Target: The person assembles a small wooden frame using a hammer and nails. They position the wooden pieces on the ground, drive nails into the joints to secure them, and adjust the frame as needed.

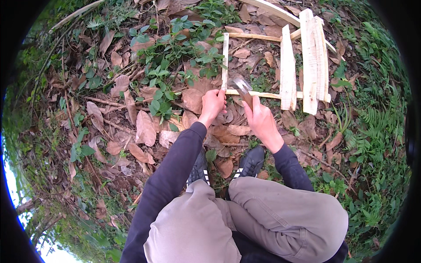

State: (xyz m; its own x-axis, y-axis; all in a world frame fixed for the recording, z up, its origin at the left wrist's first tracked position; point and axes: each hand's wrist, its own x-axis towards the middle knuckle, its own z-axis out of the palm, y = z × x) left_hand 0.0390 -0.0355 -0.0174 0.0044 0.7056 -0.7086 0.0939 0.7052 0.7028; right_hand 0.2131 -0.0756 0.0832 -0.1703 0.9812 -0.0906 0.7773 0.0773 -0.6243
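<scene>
The surface is leaf-strewn ground point(124, 180) outdoors, with large dry brown leaves point(145, 128) over it and twigs between them; low green plants point(160, 65) grow left of centre, and ferns point(377, 118) crowd the right side; bright light shows at the lower left rim of the view.

A wooden frame point(263, 94) of pale, rough-cut strips lies on the far right part of the ground, beyond the person's dark shoes point(252, 162); a narrow strip point(225, 61) makes its left side, joining a far rail point(254, 36) and a near rail; a broader slat point(288, 68) crosses both rails farther right, and two more slats point(309, 61) lie overlapping at the right end; a long curved strip point(272, 11) runs behind the far rail.

The left hand point(213, 105) is at the frame's near left corner, its fingers curled in narrow; whether they grip the wood or something small cannot be told; the right hand point(262, 122) is closed around the handle of a hammer point(244, 92), whose metal head appears over the near rail, just beside that corner; whether it touches the wood is unclear.
</scene>
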